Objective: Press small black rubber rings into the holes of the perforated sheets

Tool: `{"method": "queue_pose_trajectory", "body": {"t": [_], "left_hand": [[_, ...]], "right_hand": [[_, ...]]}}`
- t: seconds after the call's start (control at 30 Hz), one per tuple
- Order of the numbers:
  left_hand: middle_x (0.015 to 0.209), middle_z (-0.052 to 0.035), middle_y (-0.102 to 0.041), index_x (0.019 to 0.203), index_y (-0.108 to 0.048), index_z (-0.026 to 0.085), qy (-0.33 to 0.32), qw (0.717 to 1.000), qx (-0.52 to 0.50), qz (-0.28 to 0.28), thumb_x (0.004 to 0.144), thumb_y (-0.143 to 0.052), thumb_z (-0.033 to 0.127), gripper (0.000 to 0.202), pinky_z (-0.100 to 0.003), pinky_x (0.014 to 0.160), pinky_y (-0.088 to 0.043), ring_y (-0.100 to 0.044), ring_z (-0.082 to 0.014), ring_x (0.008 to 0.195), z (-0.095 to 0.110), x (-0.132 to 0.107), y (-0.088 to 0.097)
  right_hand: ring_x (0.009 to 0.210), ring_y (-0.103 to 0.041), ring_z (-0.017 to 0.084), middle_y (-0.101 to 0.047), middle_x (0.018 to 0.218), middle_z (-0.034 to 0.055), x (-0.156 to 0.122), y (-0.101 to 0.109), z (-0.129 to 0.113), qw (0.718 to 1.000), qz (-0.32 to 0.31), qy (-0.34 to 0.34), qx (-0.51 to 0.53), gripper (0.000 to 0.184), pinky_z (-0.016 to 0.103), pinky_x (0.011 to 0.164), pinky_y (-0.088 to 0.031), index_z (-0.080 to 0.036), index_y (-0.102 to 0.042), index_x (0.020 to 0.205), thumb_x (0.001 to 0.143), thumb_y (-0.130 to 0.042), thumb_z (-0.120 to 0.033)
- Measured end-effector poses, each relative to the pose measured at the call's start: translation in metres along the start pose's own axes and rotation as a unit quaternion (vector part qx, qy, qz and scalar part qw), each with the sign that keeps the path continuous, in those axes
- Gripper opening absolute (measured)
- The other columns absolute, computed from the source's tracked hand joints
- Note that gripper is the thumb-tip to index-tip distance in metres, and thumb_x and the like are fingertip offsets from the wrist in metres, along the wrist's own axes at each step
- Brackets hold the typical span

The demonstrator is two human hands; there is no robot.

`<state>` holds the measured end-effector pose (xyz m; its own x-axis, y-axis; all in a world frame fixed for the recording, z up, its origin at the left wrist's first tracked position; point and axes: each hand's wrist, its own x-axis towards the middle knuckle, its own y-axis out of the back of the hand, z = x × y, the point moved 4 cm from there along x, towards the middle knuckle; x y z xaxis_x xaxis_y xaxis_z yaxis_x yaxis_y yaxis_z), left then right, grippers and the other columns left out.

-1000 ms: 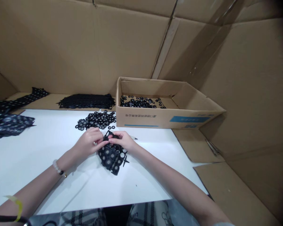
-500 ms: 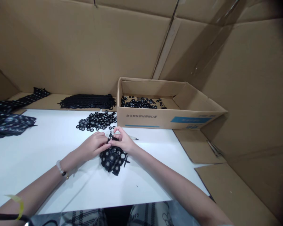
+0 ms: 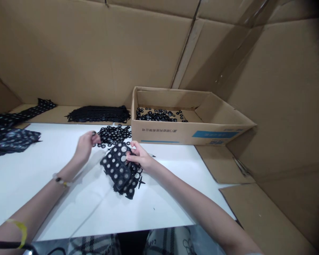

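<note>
My right hand (image 3: 141, 157) is closed on the edge of a black sheet with rows of round holes (image 3: 114, 164), near the middle of the white table. More black holed pieces (image 3: 129, 191) lie under that sheet, some with torn, pointed edges. To the left, my left hand (image 3: 85, 144) is raised with its fingers pinched on a small black ring (image 3: 94, 133). It is beside a pile of black rings (image 3: 114, 135), which it partly covers.
A cardboard box (image 3: 162, 132) at the back holds loose black rings (image 3: 158, 115). Left of it lies a stack of black strips (image 3: 98, 114). More holed sheets (image 3: 13, 140) lie at far left. A pointed tip (image 3: 154, 156) shows behind my right hand. Cardboard walls surround the table.
My left hand has moved left and away from my right hand, towards the ring pile. The holed sheet now lies spread out flatter to the left, while my right hand has stayed nearly in place.
</note>
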<state>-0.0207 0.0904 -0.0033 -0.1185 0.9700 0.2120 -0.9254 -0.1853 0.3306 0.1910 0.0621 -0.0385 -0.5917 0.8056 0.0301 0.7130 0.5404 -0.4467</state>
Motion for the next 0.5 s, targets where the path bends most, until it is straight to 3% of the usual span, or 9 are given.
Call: {"method": "queue_pose_trajectory", "body": {"t": [0.07,0.1,0.2,0.3,0.4,0.47,0.5], "left_hand": [[0.063,-0.0005,-0.047,0.068,-0.051,0.019,-0.029,0.989,0.116,0.083,0.089,-0.026,0.027,0.033,-0.026,0.06,-0.037,-0.046,-0.0166,0.063,-0.007,0.014,0.023],[0.068,-0.0019,-0.051,0.075,-0.057,0.018,-0.046,0.977,0.187,0.093,0.09,-0.028,0.028,0.035,-0.028,0.064,-0.038,-0.049,-0.018,0.068,-0.011,0.018,0.029],[0.086,-0.0076,-0.061,0.095,-0.068,0.019,-0.065,0.942,0.321,0.074,0.09,-0.037,0.032,0.034,-0.036,0.081,-0.038,-0.05,-0.0256,0.088,-0.025,0.021,0.033],[0.105,-0.011,-0.059,0.111,-0.067,0.025,-0.058,0.907,0.416,0.035,0.09,-0.039,0.036,0.036,-0.044,0.085,-0.037,-0.044,-0.0322,0.098,-0.035,0.017,0.023],[0.117,-0.0119,-0.054,0.125,-0.058,0.026,-0.076,0.893,0.441,0.05,0.092,-0.036,0.038,0.041,-0.048,0.086,-0.036,-0.041,-0.034,0.102,-0.027,0.012,0.017],[0.116,-0.0116,-0.055,0.125,-0.057,0.022,-0.123,0.904,0.407,0.046,0.093,-0.034,0.039,0.043,-0.046,0.09,-0.035,-0.043,-0.0317,0.102,-0.012,0.008,0.012],[0.113,-0.0107,-0.058,0.123,-0.058,0.021,-0.15,0.913,0.379,0.016,0.094,-0.033,0.039,0.042,-0.045,0.092,-0.035,-0.044,-0.0297,0.101,-0.003,0.004,0.007]], "right_hand": [[0.06,-0.054,0.009,-0.053,0.069,-0.0087,-0.001,0.0,0.001,1.0,0.002,-0.001,0.008,0.052,0.02,0.061,-0.04,-0.025,-0.031,0.089,0.064,-0.077,-0.028],[0.06,-0.054,0.009,-0.054,0.069,-0.0086,-0.001,0.0,0.002,1.0,0.006,-0.002,0.011,0.051,0.021,0.062,-0.04,-0.025,-0.032,0.09,0.065,-0.076,-0.027],[0.063,-0.055,0.01,-0.055,0.069,-0.0086,-0.003,-0.001,0.003,1.0,0.018,-0.011,0.015,0.049,0.022,0.065,-0.039,-0.025,-0.033,0.09,0.065,-0.076,-0.025],[0.064,-0.056,0.011,-0.054,0.069,-0.0087,-0.004,-0.002,0.0,0.999,0.025,-0.017,0.016,0.049,0.023,0.067,-0.039,-0.025,-0.034,0.09,0.064,-0.075,-0.026],[0.065,-0.055,0.012,-0.053,0.07,-0.0078,-0.005,-0.004,-0.004,1.0,0.022,-0.017,0.007,0.046,0.024,0.067,-0.039,-0.025,-0.036,0.09,0.065,-0.074,-0.025],[0.067,-0.055,0.012,-0.053,0.071,-0.0066,-0.004,-0.005,-0.005,1.0,0.011,-0.013,0.001,0.042,0.024,0.067,-0.039,-0.024,-0.038,0.089,0.064,-0.073,-0.023],[0.068,-0.054,0.012,-0.053,0.072,-0.0058,-0.004,-0.005,-0.005,1.0,0.003,-0.01,-0.002,0.04,0.024,0.066,-0.039,-0.024,-0.04,0.088,0.064,-0.072,-0.023]]}}
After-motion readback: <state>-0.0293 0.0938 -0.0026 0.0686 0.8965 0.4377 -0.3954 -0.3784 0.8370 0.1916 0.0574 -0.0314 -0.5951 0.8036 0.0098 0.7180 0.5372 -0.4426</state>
